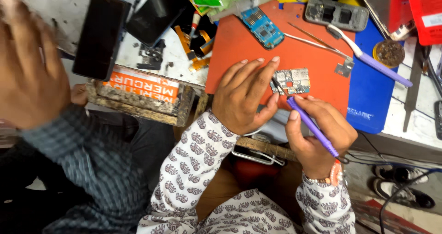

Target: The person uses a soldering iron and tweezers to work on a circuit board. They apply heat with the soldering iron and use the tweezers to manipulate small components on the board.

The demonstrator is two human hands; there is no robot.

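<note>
Circuit board [291,81], small and grey-green, lies on the orange mat [239,45] near the mat's lower edge, and everything else is easiest placed from that mat. Largest in sight is another person's raised hand [27,63], in a blue checked sleeve, well to the left of the mat and apart from the work. A blue mat [368,91] lies against the orange mat's right side. A dark phone [99,36] rests left of the mat on the cluttered worktop [46,4]. The left hand [244,96] rests on the mat's lower part, fingers [269,75] spread and pressing the board's left edge. The right hand [317,132] sits just below the mat's lower edge, fingers curled tight round a purple tool [313,127] whose tip meets the board. A blue phone board [262,28] lies near the mat's top edge. A white and purple toothbrush [368,57] crosses the mat's upper right corner.
</note>
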